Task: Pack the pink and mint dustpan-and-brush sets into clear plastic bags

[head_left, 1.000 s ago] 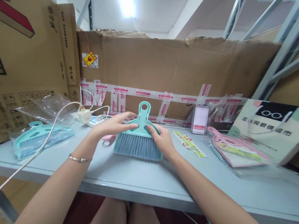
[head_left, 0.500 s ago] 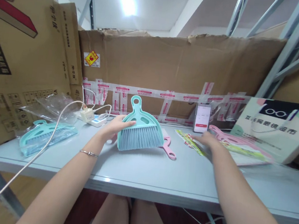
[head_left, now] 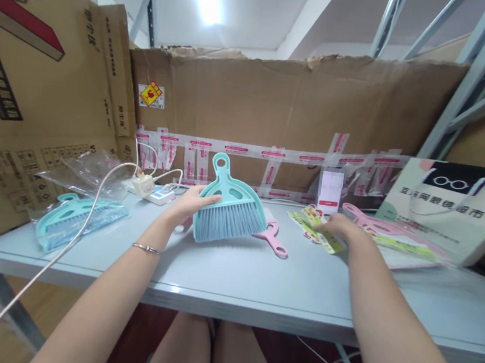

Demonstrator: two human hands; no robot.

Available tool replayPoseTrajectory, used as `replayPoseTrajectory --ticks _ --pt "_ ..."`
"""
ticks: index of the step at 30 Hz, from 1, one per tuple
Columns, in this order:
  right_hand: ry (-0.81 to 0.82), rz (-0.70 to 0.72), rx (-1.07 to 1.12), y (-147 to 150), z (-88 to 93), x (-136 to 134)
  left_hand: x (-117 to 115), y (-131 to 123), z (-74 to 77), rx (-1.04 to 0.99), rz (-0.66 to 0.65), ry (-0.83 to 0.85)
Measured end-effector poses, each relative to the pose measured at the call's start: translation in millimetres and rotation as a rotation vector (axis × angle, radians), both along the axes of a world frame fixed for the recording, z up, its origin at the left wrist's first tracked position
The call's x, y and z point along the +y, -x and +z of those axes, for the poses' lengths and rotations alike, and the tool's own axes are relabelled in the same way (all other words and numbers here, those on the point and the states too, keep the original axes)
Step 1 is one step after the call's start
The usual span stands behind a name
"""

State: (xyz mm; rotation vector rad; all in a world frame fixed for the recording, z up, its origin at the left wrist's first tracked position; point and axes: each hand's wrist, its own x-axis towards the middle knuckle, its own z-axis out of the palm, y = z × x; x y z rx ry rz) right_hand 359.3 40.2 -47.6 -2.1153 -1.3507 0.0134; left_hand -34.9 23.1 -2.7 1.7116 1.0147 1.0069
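Bare table (head_left: pixel 231 274) runs from the near edge to the brush (head_left: pixel 229 218). I see the left hand (head_left: pixel 189 203), arm outstretched, clamped on the brush's left side at mid-table. The right hand (head_left: pixel 335 225) lies on a leaflet (head_left: pixel 306 221) further right, grip unclear.

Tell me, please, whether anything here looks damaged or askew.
The cardboard at the back has a ragged top edge and many tape strips across it. The left hand holds the teal brush tilted over a pink handle.
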Motion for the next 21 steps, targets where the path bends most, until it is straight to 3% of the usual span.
replayPoseTrajectory --ticks 2,4,6,8,9,11,14,17,21 --pt "0.034 -0.008 -0.023 11.0 17.7 -8.5 0.9 -0.3 -0.9 0.02 0.007 -0.011" --pt "-0.156 0.05 -0.018 29.1 36.3 -18.8 3.1 -0.2 -3.0 0.034 0.012 -0.024" --pt "-0.434 0.22 0.064 54.5 51.1 -31.2 6.3 0.1 -5.5 0.045 0.032 -0.031" --pt "-0.565 0.511 0.19 84.5 60.1 -45.8 9.3 0.5 -7.5 0.062 0.062 -0.038" --pt "-0.532 0.677 0.245 99.8 62.8 -53.5 10.5 0.5 -8.2 0.068 0.072 -0.039" --pt "-0.283 1.01 0.287 127.8 66.7 -67.5 12.0 0.3 -8.9 0.065 0.08 -0.037" --pt "0.1 1.267 0.153 159.3 72.9 -78.0 12.6 -0.9 -9.3 0.029 0.095 -0.033" --pt "0.164 1.239 -0.109 178.7 79.5 -71.4 12.3 -2.1 -10.1 0.003 0.1 -0.008" --pt "0.091 1.003 -0.341 193.6 80.5 -51.2 12.5 -3.1 -11.3 -0.045 0.087 0.045"
